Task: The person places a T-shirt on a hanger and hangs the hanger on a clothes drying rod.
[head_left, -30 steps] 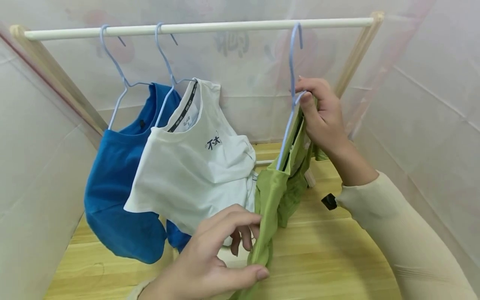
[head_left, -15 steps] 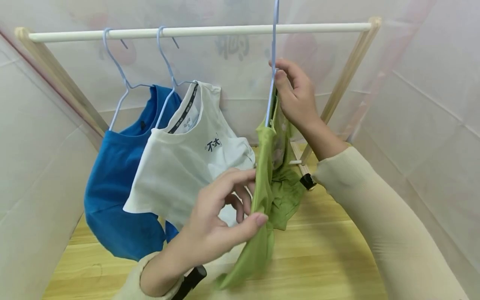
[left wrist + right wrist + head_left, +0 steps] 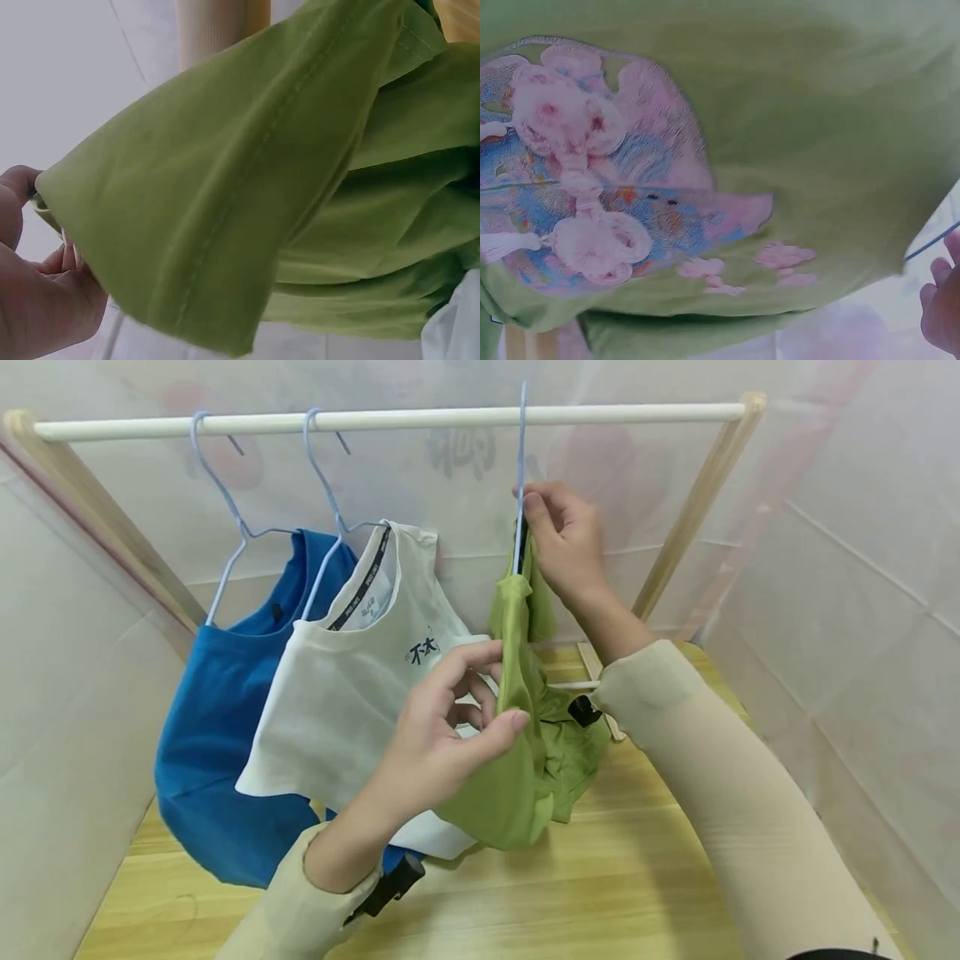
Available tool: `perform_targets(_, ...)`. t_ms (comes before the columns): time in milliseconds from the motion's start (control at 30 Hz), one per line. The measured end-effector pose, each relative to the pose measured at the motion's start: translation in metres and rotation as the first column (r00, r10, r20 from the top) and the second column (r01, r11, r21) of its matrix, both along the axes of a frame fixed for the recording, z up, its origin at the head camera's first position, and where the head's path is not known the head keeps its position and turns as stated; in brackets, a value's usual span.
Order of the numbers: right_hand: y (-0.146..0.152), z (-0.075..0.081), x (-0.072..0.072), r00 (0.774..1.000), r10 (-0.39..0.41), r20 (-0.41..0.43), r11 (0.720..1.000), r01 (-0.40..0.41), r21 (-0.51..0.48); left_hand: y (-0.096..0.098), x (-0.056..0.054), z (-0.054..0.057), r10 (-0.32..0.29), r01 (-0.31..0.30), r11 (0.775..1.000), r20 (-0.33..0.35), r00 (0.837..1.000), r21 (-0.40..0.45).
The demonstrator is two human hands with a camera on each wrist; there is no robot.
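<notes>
A green shirt (image 3: 517, 727) hangs on a light blue hanger (image 3: 521, 477) seen nearly edge-on, its hook overlapping the white rod in the head view. My right hand (image 3: 566, 543) grips the hanger near its neck. Lower down, my left hand (image 3: 442, 727) pinches the shirt's near side between thumb and fingers; the left wrist view has this hand (image 3: 45, 277) at the edge of the green cloth (image 3: 210, 180). A pink and blue print with pink knotted fastenings (image 3: 585, 180) decorates the shirt front in the right wrist view.
Left of the green shirt, a white sleeveless top (image 3: 337, 693) and a blue shirt (image 3: 225, 752) hang on blue hangers from the white rod (image 3: 420, 418). Wooden posts (image 3: 697, 510) support the rod. Below is a wood-grain tabletop (image 3: 600, 885), with pale sheeting around it.
My right hand has carried the hanger and green shirt leftward and up along the rod. My left hand has risen with the shirt's near side. The other two garments have barely moved.
</notes>
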State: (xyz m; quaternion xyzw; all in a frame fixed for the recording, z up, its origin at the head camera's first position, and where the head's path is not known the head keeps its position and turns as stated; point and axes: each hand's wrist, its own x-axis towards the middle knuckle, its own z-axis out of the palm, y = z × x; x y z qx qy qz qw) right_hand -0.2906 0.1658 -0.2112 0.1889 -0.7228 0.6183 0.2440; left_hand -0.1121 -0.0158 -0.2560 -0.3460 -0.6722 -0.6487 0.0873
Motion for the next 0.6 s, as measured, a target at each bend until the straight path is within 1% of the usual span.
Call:
perform_targets(133, -0.005, -0.002, 0.005, 1.0, 0.008, 0.028, 1.0, -0.008, 0.004, 0.0, -0.003, -0.004, 0.016, -0.015, 1.0, 0.041, 0.999, -0.013)
perform_targets(200, -0.008, -0.001, 0.01, 0.999, 0.007, 0.031, 1.0, -0.007, 0.007, 0.0, -0.004, -0.005, 0.02, -0.019, 1.0, 0.045, 0.999, -0.022)
perform_targets(300, -0.008, -0.001, 0.013, 0.999, 0.006, 0.038, 1.0, -0.006, 0.024, 0.0, -0.004, -0.007, 0.026, -0.024, 0.999, 0.046, 0.999, -0.036)
perform_targets(467, -0.004, -0.004, 0.017, 1.0, 0.003, 0.028, 0.997, -0.005, 0.077, -0.005, -0.003, -0.014, 0.048, -0.047, 0.996, 0.02, 0.999, -0.075)
perform_targets(533, 0.0, -0.005, 0.019, 1.0, 0.009, 0.018, 0.995, -0.011, 0.095, -0.008, -0.002, -0.017, 0.07, -0.07, 0.993, 0.004, 0.998, -0.093)
perform_targets(600, 0.005, -0.007, 0.024, 1.0, 0.009, 0.016, 0.992, -0.011, 0.122, -0.012, 0.0, -0.02, 0.106, -0.106, 0.987, -0.011, 0.994, -0.117)
